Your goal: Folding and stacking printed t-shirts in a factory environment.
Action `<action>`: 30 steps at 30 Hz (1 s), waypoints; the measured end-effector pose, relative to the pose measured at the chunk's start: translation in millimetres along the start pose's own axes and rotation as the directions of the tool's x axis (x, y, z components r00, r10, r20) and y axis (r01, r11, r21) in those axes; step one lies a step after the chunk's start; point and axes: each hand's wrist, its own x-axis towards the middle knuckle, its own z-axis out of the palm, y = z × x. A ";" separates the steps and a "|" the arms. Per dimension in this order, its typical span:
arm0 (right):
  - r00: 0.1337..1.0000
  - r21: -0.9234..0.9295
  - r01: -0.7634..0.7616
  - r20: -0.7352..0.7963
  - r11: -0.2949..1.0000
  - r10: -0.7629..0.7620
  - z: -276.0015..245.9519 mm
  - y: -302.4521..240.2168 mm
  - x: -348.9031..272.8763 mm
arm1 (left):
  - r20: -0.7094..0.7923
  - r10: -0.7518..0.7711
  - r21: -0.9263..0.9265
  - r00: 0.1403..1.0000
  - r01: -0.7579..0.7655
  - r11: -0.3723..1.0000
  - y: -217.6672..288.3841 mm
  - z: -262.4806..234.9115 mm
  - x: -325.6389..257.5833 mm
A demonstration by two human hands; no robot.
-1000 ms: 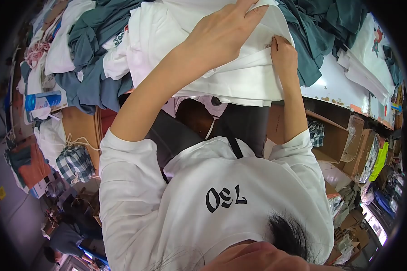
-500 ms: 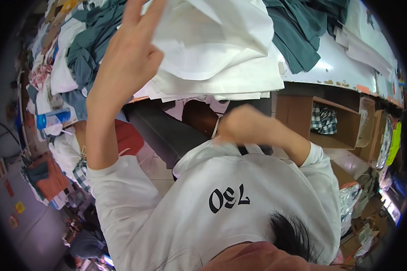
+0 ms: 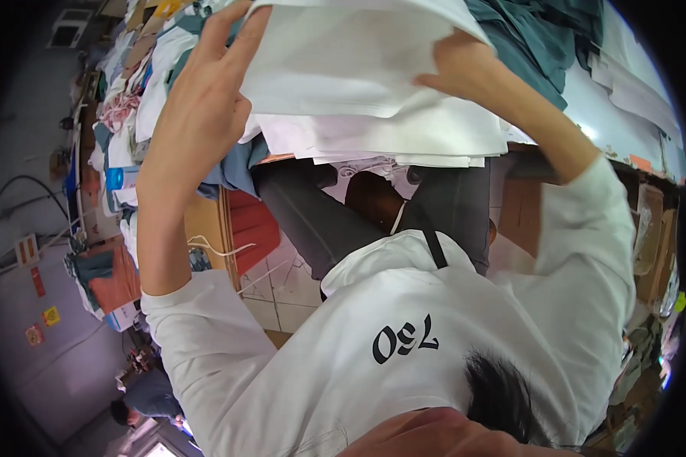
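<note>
Both hands, left point(image 3: 198, 114) and right point(image 3: 465, 65), grip the white garment point(image 3: 351, 53) between them.

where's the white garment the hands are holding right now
In the head view the white garment is top centre, atop the stack of white clothes, between the left hand and right hand.

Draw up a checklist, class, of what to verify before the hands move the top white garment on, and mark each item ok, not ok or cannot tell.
1. Left hand grips the top garment at its left edge: ok.
2. Right hand grips its right edge: ok.
3. Garment lifted free of the white stack: cannot tell; its far side is out of view.
4. Stack edges lie even: not ok; layers jut unevenly at the front.
5. Teal clothes keep off the garment: cannot tell.
</note>
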 end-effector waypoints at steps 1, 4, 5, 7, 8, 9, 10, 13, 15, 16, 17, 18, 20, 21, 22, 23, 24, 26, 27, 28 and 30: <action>0.998 -0.008 0.057 0.036 0.998 -0.056 -13.4 6.4 -14.3 | -0.004 -0.018 0.004 1.000 0.018 1.000 -9.1 8.4 -6.1; 0.939 0.032 0.332 0.081 0.943 -0.334 -30.8 27.1 -56.0 | -0.003 0.089 -0.101 0.996 -0.089 0.991 -25.6 27.6 -16.4; 0.917 0.007 0.383 0.121 0.924 -0.381 -46.2 27.9 -71.3 | -0.013 0.081 -0.107 0.997 -0.082 0.991 -30.9 37.7 -22.1; 0.886 -0.033 0.462 -0.037 0.886 -0.463 -35.7 48.7 -89.3 | 0.113 0.199 -0.084 0.973 -0.190 0.978 -42.4 63.2 -35.3; 0.870 -0.195 0.459 -0.099 0.867 -0.483 -23.1 60.7 -91.8 | 0.140 0.186 -0.093 0.973 -0.174 0.980 -46.2 77.4 -41.5; 0.843 -0.352 0.437 -0.159 0.827 -0.513 -14.9 73.2 -91.4 | 0.168 0.168 -0.099 0.971 -0.153 0.983 -49.7 90.0 -49.5; 0.840 -0.368 0.434 -0.164 0.823 -0.517 -10.8 86.4 -89.6 | 0.195 0.150 -0.108 0.969 -0.130 0.986 -54.7 102.5 -57.2; 0.814 -0.144 0.367 -0.428 0.919 -0.392 -5.2 116.5 -95.7 | 0.317 0.130 -0.135 0.939 -0.091 0.987 -57.4 113.2 -62.5; 0.794 -0.046 0.416 -0.470 0.908 -0.387 -8.1 127.8 -96.1 | 0.306 0.125 -0.180 0.944 -0.071 0.981 -69.1 113.4 -61.8; 0.784 -0.015 0.453 -0.468 0.891 -0.407 -17.1 137.8 -93.2 | 0.394 0.088 -0.175 0.915 -0.019 0.984 -75.8 105.3 -52.6; 0.783 -0.030 0.450 -0.468 0.892 -0.411 -24.0 146.4 -81.2 | 0.479 0.045 -0.165 0.877 0.040 0.985 -85.4 99.2 -45.5; 0.835 0.066 0.356 -0.469 0.932 -0.286 -30.4 155.1 -65.1 | 0.457 0.050 -0.214 0.888 0.056 0.975 -104.2 98.7 -33.7; 0.916 0.253 0.181 -0.396 0.950 -0.069 -48.8 170.0 -6.6 | 0.495 -0.090 -0.244 0.865 0.237 0.940 -140.3 83.4 24.5; 0.831 0.237 0.307 -0.538 0.922 -0.139 -57.3 188.5 31.9 | 0.301 -0.032 -0.225 0.953 0.103 0.969 -165.0 82.6 66.6; 0.944 0.533 0.061 -0.305 0.844 0.125 -77.4 195.7 76.3 | 0.041 -0.028 -0.223 0.999 0.036 0.974 -205.2 92.2 100.9; 0.926 0.672 0.035 -0.301 0.740 0.230 -85.1 198.7 124.2 | 0.261 -0.390 0.078 0.883 0.384 0.920 -229.8 77.1 160.1; 0.925 0.738 -0.044 -0.224 0.674 0.307 -95.6 215.9 183.2 | 0.153 -0.589 -0.003 0.794 0.596 0.803 -290.4 99.4 205.7; 0.800 0.979 -0.023 -0.105 0.204 0.591 -111.5 216.5 255.2 | -0.092 -0.758 -0.845 0.645 0.352 0.402 -260.7 74.7 266.8; 0.757 0.980 0.198 -0.167 0.022 0.631 -91.9 228.5 289.3 | -0.164 -0.798 -0.818 0.580 0.372 0.439 -260.0 97.9 289.7; 0.682 0.961 0.275 -0.218 0.030 0.698 -39.4 284.2 324.0 | -0.235 -0.805 -0.796 0.545 0.367 0.481 -237.8 120.2 329.4; 0.757 0.988 0.156 -0.105 -0.021 0.645 -31.8 150.9 343.5 | -0.696 -0.358 -0.256 0.622 0.251 0.933 -269.4 232.5 300.6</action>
